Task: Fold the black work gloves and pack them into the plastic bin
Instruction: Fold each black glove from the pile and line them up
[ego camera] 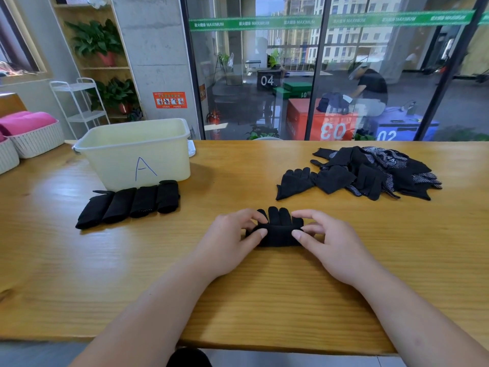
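bench (264, 300) wood | bin (137, 152) marked A, far L, upright | loose glove pile (370, 172) far R | 4 folded gloves (129, 203) in row just in front of bin | L hand (230, 238) + R hand (328, 238) both pinching half-rolled glove (277, 230) at ends, centre, on bench

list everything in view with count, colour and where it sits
plastic bin: 1, pale yellow, marked A, table's far left
folded gloves: 4 bundles, black, row in front of the bin
half-folded glove: 1, black, table centre
unfolded gloves: pile, count unclear, black, table's right
table: 1, wooden, foreground
baskets: 2, white, far left
potted plants: 2, green, shelves behind
left hand: 1, pinches the glove's left end
right hand: 1, pinches its right end
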### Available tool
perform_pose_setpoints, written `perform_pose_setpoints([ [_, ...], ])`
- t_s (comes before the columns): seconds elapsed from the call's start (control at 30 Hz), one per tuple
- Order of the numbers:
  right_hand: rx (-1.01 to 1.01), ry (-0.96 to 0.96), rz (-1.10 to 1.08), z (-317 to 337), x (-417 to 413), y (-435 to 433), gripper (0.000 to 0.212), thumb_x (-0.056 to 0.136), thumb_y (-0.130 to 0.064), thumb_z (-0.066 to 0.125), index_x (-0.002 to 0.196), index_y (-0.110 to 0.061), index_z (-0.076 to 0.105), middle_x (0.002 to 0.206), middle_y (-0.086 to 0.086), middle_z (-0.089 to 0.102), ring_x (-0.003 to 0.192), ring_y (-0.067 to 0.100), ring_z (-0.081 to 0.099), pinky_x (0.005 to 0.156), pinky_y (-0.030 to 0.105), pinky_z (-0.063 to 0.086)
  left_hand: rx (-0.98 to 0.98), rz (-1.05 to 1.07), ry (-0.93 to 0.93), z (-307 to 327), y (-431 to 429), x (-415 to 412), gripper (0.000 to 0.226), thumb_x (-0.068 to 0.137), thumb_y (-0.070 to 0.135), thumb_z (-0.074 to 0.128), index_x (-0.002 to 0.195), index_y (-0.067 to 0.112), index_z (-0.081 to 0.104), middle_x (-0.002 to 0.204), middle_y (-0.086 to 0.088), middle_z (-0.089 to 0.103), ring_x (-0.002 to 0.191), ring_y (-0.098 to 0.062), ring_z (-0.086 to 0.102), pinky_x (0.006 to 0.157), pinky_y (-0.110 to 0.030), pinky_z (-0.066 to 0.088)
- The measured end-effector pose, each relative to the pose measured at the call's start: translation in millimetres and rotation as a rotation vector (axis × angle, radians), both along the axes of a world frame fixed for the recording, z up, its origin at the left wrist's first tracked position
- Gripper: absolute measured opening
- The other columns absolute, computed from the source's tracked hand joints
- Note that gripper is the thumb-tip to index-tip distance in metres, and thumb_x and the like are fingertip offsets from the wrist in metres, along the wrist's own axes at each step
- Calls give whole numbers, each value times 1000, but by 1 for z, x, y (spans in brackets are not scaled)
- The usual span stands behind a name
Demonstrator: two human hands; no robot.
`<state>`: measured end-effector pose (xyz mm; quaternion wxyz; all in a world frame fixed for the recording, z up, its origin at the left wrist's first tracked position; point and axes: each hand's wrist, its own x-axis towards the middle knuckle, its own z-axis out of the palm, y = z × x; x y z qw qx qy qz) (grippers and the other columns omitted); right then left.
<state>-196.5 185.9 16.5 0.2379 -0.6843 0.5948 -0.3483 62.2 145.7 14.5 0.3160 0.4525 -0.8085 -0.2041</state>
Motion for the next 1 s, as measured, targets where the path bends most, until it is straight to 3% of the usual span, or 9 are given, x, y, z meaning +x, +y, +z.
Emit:
perform_pose_setpoints([
  [0.17,-55,10,-56,-3,7,-2,30,99,-46,71,127,-50,61,96,-27,76,77,-4,64,71,22,45,17,51,20,-3,-1,-4,16,102,42,69,118,43,65,90,15,67,74,-3,61,67,-13,44],
  [0.4,-306,361,-136,-10,8,-8,16,97,-31,73,107,-44,73,110,-26,53,79,2,58,64,26,51,-256,106,-162,-9,-6,-14,8,102,29,67,110,32,67,115,20,49,93,-9,59,80,-34,55],
  [0.53,-381,529,-69,-11,11,-6,30,98,-20,59,115,-33,80,123,-27,63,110,3,54,76,27,53,-387,78,-259,-15,-10,-12,18,105,24,60,109,26,77,113,17,63,102,-13,55,88,-39,52],
  [0.67,-308,622,-31,-7,15,-1,42,102,-39,45,135,-34,71,135,-27,63,125,3,48,95,29,49,-283,30,-338,-10,-9,-4,43,105,55,47,128,30,74,125,21,65,110,-8,54,97,-37,51],
  [0.73,-261,643,-12,-3,15,2,47,103,-51,44,143,-35,63,140,-26,60,130,1,45,100,28,46,-234,-6,-381,-6,-8,1,51,100,64,54,138,33,67,130,23,62,116,-6,52,102,-34,48],
  [0.87,-204,584,18,-1,12,3,53,102,-49,57,154,-43,48,139,-27,56,130,-3,44,98,22,46,-172,1,-322,0,-5,3,45,101,45,67,145,39,60,128,25,62,112,-1,51,104,-29,48],
  [0.93,-168,446,-14,-2,10,2,50,103,-46,60,151,-49,48,129,-25,57,118,-2,51,90,18,44,-86,34,-226,1,-4,5,41,103,46,65,144,47,59,124,23,62,108,2,56,100,-26,50],
  [1.0,-111,258,-47,-4,6,0,47,103,-48,61,147,-55,49,124,-22,61,113,-2,54,90,20,43,-5,43,-111,0,-6,8,37,103,50,63,140,51,59,122,21,67,115,2,61,97,-22,51],
])
